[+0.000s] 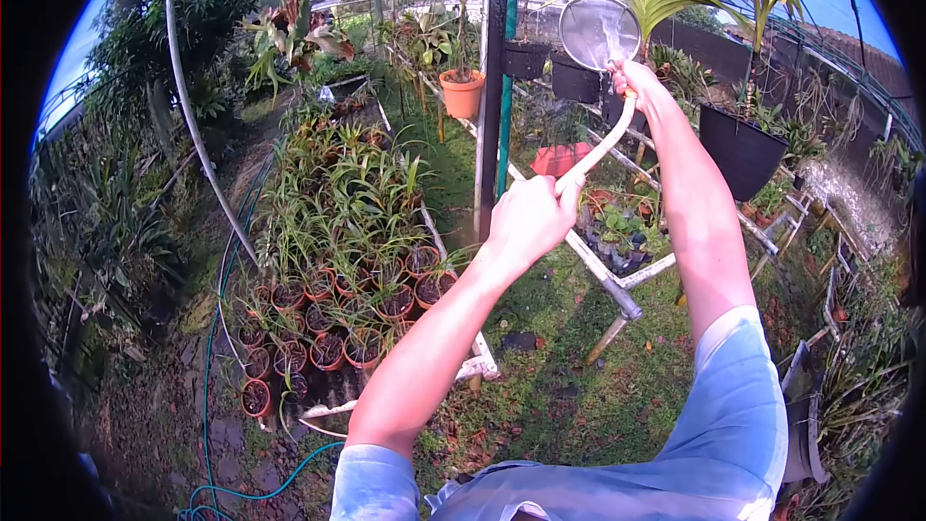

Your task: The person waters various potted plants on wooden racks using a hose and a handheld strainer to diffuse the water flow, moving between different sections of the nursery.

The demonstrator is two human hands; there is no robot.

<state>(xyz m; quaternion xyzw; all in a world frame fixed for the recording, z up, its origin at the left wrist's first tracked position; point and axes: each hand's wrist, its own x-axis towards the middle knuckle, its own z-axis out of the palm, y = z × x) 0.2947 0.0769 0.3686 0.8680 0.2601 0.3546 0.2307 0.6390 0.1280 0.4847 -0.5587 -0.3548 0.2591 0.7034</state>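
Note:
My left hand (531, 219) is closed around the lower part of a pale, curved hose (603, 150). Farther up and to the right, my right hand (637, 85) grips the same hose near its upper end. Just beyond my right fingers is a round, grey, mesh-like disc (585, 31), with whitish water (612, 29) showing against it. How the disc joins the hose is hidden by my hand. Dark hanging planters (576, 79) with long-leaved plants are close behind my right hand.
Left of my arms, many orange-brown pots (328, 350) of strappy plants crowd a low bench. A dark post (492, 87) rises ahead, beside a hanging terracotta pot (462, 94). A white pipe frame (603, 275) stands low ahead. A green hose (205, 405) lies on the ground.

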